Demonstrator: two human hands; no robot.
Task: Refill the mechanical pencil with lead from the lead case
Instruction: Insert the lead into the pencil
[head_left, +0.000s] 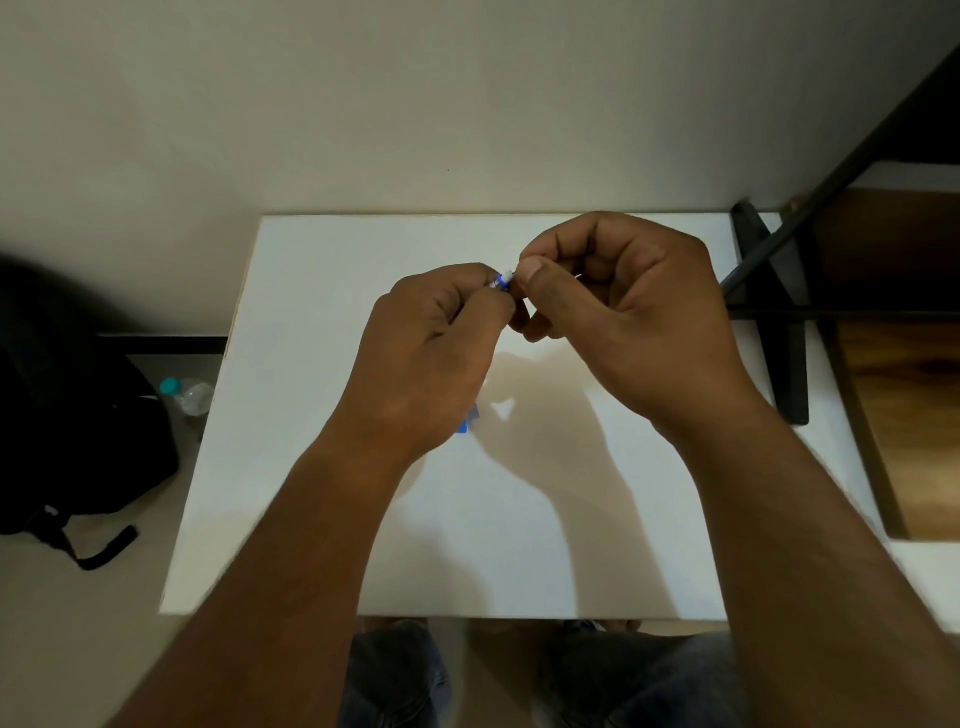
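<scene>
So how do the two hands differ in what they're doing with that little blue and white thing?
The left hand wraps the blue and white pencil, hiding most of it; the right hand only pinches its white tip between thumb and forefinger. The left sits lower and nearer the person, the right higher and farther. Both are held above the white table, fingers curled.

Table (322, 499): smooth, matt white board with a thin pale edge.
Mechanical pencil (502, 279): blue and white end, seemingly plastic with a slight sheen, pinched between left hand (431, 358) and right hand (623, 317).
Blue piece (469, 420) on the table: flat, looks like plastic; mostly hidden.
Backpack (78, 431): black woven cloth, matt, with a webbing strap.
Bottle (189, 395): clear glossy plastic, teal cap.
Side surface (904, 364): brown wood grain, faintly polished.
Frame bars (779, 312): dark, matt, metal-looking.
Wall (363, 104): plain matt paint.
Trousers (395, 675): grey-blue denim-like cloth.
</scene>
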